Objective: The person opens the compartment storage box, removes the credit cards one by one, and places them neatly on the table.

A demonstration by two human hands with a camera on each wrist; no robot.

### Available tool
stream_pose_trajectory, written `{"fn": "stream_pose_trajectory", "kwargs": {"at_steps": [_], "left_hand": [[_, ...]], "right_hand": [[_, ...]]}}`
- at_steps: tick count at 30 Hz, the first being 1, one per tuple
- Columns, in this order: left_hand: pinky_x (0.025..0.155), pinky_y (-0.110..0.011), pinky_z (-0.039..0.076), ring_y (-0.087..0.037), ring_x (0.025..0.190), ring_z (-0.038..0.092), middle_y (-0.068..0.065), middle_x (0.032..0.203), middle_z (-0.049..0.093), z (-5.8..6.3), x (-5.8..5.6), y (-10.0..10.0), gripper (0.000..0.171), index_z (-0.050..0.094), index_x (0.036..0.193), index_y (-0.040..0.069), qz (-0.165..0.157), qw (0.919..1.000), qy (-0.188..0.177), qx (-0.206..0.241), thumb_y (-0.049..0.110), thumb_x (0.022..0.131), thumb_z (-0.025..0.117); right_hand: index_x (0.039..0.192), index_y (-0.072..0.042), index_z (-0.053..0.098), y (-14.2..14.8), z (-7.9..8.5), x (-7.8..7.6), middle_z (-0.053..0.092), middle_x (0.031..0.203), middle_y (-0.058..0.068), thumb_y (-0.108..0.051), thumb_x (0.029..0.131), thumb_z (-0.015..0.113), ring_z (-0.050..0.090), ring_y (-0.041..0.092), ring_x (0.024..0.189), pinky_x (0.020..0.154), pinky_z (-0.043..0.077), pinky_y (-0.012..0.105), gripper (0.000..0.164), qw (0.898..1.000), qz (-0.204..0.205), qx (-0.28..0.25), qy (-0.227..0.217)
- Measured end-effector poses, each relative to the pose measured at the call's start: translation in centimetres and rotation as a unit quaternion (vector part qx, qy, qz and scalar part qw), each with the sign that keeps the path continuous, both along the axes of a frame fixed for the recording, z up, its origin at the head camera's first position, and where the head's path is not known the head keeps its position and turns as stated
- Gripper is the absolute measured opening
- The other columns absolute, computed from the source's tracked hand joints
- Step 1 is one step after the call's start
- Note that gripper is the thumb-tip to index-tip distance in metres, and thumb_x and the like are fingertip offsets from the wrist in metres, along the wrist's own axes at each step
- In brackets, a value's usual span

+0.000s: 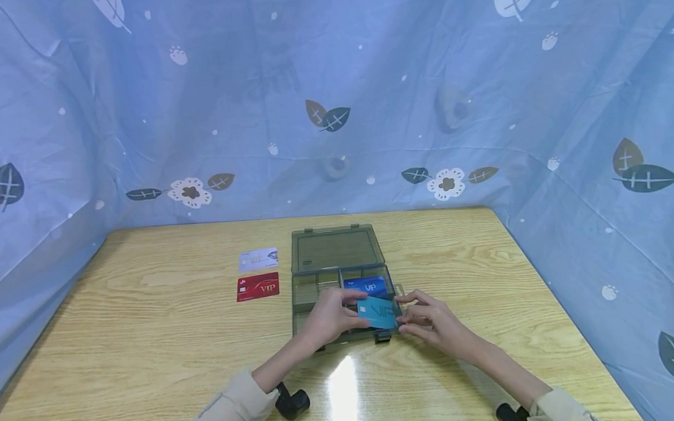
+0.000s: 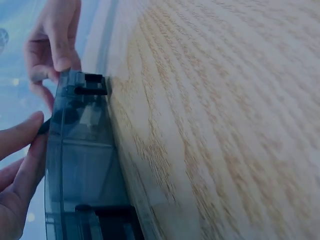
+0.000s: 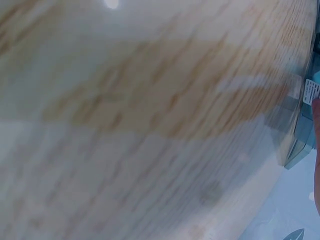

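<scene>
A teal VIP card [image 1: 376, 312] is tilted over the front right compartment of a smoky see-through divided box [image 1: 338, 247], whose lid lies back. My left hand [image 1: 333, 313] pinches the card's left edge between thumb and fingers. At the card's other end, my right hand [image 1: 430, 322] has its fingertips by the box's right rim. In the left wrist view the right thumb [image 2: 62, 62] touches the box's corner; whether other fingers touch the card is unclear. A blue VIP card [image 1: 370, 286] lies in the back right compartment.
Left of the box, a silver VIP card [image 1: 259, 259] and a red VIP card [image 1: 258, 287] lie on the wooden table [image 1: 168, 315]. Black latches [image 1: 383, 337] stick out from the box's front edge. A blue patterned cloth [image 1: 288, 82] hangs behind.
</scene>
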State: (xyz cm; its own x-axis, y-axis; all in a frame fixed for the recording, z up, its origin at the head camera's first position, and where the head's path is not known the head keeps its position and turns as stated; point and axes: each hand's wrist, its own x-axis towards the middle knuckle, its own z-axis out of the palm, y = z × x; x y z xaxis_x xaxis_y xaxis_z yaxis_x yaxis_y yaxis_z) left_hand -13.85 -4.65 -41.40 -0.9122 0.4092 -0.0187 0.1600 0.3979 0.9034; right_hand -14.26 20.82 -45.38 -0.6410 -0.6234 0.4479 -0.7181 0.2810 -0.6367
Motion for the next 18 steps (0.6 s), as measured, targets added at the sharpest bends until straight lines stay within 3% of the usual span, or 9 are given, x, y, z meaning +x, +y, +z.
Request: {"fn": "stream_pose_trajectory", "kwargs": {"at_steps": [6, 13, 18], "left_hand": [[0.072, -0.027, 0.057, -0.027, 0.092, 0.069, -0.019, 0.122, 0.061, -0.2, 0.2, -0.9, 0.048, 0.065, 0.121, 0.001, 0.018, 0.9998, -0.003, 0.011, 0.008, 0.076, 0.081], [0.073, -0.029, 0.057, -0.030, 0.097, 0.067, -0.019, 0.126, 0.060, -0.6, 0.5, -2.1, 0.053, 0.062, 0.125, 0.000, 0.031, 0.9976, -0.033, 0.053, 0.005, 0.076, 0.080], [0.074, -0.031, 0.057, -0.028, 0.095, 0.068, -0.021, 0.124, 0.060, -0.7, 0.5, -2.8, 0.054, 0.061, 0.126, -0.001, 0.038, 0.9945, -0.049, 0.084, 0.002, 0.075, 0.080]], "right_hand": [[0.088, -0.007, 0.070, 0.1, 0.0, 0.1, 0.053, 0.118, 0.020, -0.002, 0.086, 0.069, 0.070, 0.021, 0.087, 0.072, 0.056, 0.024, 0.005, 1.000, -0.002, 0.005, -0.022], [0.087, -0.003, 0.070, 0.0, 0.0, 0.0, 0.054, 0.116, 0.021, -0.008, 0.087, 0.068, 0.070, 0.020, 0.084, 0.070, 0.056, 0.023, 0.005, 1.000, -0.005, 0.008, 0.008], [0.086, -0.006, 0.069, 0.1, -0.2, 0.1, 0.054, 0.117, 0.022, -0.008, 0.087, 0.068, 0.070, 0.021, 0.086, 0.072, 0.056, 0.024, 0.002, 1.000, -0.007, 0.003, -0.011]]}}
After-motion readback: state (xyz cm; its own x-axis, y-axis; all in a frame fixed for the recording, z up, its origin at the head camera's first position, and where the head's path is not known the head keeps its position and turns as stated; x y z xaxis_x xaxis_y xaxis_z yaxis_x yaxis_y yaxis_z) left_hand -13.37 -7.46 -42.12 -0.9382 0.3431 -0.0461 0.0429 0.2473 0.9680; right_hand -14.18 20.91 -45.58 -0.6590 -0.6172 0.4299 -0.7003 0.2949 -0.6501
